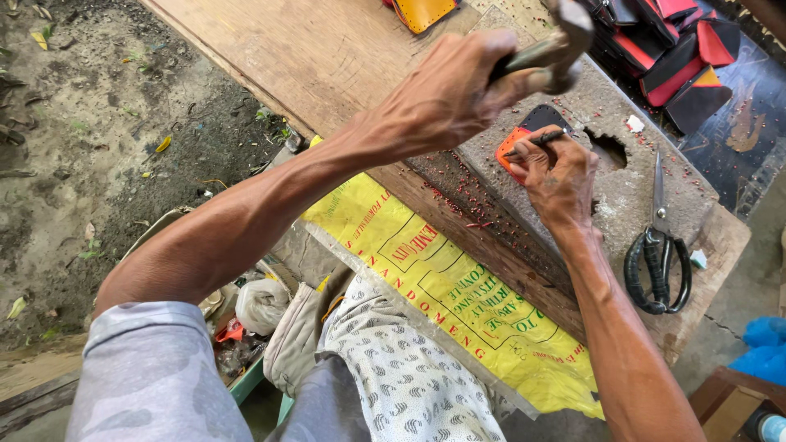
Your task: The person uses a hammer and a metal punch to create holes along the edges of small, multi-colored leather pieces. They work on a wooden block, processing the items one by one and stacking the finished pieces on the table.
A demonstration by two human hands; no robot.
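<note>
While left fingers [458, 90] grip a raised hammer [561, 41], right fingers [536, 155] pinch a punch [547, 137] on leather [524, 135].

The left hand [446, 98] is curling into a tight fist, raised high, its forearm stretching bare from a rolled grey sleeve across the view, wrist bent slightly. The right hand [557, 176] is sitting lower and farther forward, fingers [524, 155] pinching together at their tips, knuckles up, its forearm running straight back toward the lower right corner.
</note>
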